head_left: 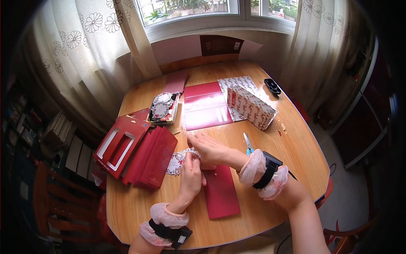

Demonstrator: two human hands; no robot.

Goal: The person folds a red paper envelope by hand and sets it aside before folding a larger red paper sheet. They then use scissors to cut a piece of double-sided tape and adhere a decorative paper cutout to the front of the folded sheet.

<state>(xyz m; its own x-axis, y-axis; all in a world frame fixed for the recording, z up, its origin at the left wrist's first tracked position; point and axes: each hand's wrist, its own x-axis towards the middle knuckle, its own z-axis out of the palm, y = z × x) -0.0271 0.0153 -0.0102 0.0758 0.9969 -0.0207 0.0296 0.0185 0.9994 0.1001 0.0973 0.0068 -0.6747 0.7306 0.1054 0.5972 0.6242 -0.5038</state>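
Observation:
My left hand point(192, 172) has its fingers bent in a pinch at the edge of a white paper cutout point(174, 164) with a red and grey floral print. Over it comes my right hand point(211, 150), its fingers curled down so the fingertips meet those of the left. What sits between the right fingertips is hidden. A dark red card panel point(222, 194) lies flat under and in front of the hands, with a tiny white bit on it near the right hand. Left of the cutout stand several folded red card pieces point(154, 158).
Blue-handled scissors point(248, 144) lie right of my right wrist. Behind are a glossy red sheet point(205, 101), a patterned box point(251, 106), a tray of cutouts point(164, 106) and a black object point(272, 86). A red packet point(120, 146) with white cut-out shapes leans left.

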